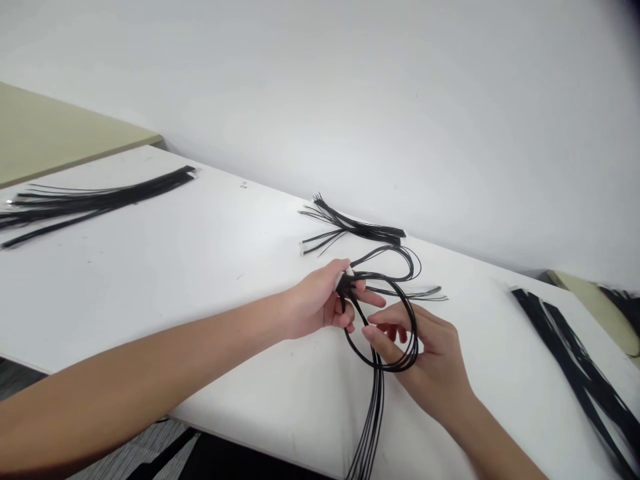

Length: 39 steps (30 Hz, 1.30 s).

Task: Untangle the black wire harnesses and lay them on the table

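Near the middle of the head view, my left hand (320, 300) is closed on the white connector end of a black wire bundle (376, 393). Thin wires loop out from that end to the right, and several strands hang down over the table's front edge. My right hand (417, 340) is at the big loop, its thumb and index finger bent toward each other beside the hanging wires. The loop passes in front of this hand. Whether its fingertips pinch a wire is too small to tell.
Behind my hands a black wire bundle (370, 230) lies on the white table (225, 240). More black bundles lie at the far left (110, 197) and right (575, 360). A white wall (350, 100) rises behind, with yellowish boards (60, 130) at the left and right.
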{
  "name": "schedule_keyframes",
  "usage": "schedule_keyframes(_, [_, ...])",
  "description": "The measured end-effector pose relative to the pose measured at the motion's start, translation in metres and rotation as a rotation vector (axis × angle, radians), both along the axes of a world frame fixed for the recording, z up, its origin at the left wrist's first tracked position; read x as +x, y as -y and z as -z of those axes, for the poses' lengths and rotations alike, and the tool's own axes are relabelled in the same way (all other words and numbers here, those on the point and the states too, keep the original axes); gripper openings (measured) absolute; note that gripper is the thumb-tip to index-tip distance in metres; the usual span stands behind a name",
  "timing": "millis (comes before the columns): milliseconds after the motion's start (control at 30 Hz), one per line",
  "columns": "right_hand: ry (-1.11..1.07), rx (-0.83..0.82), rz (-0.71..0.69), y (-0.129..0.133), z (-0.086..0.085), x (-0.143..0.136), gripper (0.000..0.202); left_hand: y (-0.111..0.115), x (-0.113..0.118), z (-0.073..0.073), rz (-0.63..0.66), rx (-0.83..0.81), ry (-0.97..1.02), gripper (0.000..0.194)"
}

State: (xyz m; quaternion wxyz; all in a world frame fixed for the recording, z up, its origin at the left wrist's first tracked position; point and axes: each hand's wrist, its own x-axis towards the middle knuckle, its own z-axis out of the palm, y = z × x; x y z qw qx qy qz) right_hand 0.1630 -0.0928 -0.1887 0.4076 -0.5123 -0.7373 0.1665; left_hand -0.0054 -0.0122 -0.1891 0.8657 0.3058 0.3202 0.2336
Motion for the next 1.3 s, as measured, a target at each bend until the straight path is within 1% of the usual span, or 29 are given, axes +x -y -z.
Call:
schedule_keyframes(100, [0.048,-0.012,0.000,0.000,0.006,-0.001,0.002,0.000,0.000,0.002,0.024,-0.003,0.004,0.040])
schedule_keyframes(200, [0.038,-0.020,0.066,0.000,0.010,-0.003,0.007,0.000,0.000,0.003,0.047,0.006,-0.007,0.042])
schedule_keyframes(300, [0.032,-0.033,0.115,0.001,0.010,-0.007,0.012,0.001,0.000,0.002,0.070,0.006,-0.004,0.043])
schedule_keyframes(433, [0.017,-0.051,0.131,0.001,0.007,-0.010,0.015,0.001,0.000,0.001,0.063,0.004,-0.034,0.043])
schedule_keyframes(533, [-0.040,-0.122,0.131,0.001,0.005,-0.011,0.018,0.002,0.001,-0.001,0.053,0.001,-0.056,0.043])
schedule_keyframes(633, [-0.107,-0.253,0.146,0.001,0.004,-0.010,0.025,0.003,0.002,-0.003,0.046,0.002,-0.079,0.043])
schedule_keyframes(700, [-0.121,-0.306,0.128,0.000,0.004,-0.008,0.025,0.003,0.002,-0.005,0.040,0.012,-0.091,0.042])
schedule_keyframes(833, [-0.080,-0.296,0.069,-0.001,0.008,-0.003,0.016,0.005,0.003,-0.004,0.040,0.035,-0.128,0.044])
schedule_keyframes(900, [-0.079,-0.283,0.086,-0.001,0.010,-0.003,0.016,0.005,0.004,-0.004,0.053,0.052,-0.150,0.045])
schedule_keyframes(1067, [-0.026,-0.233,0.074,-0.002,0.012,-0.005,0.016,0.006,0.007,-0.004,0.067,0.079,-0.186,0.045])
schedule_keyframes(1167, [-0.007,-0.215,0.106,-0.001,0.010,-0.008,0.017,0.007,0.007,-0.003,0.086,0.083,-0.199,0.046])
schedule_keyframes(1300, [-0.044,-0.266,0.165,0.001,0.009,-0.012,0.019,0.008,0.006,-0.002,0.093,0.102,-0.187,0.045])
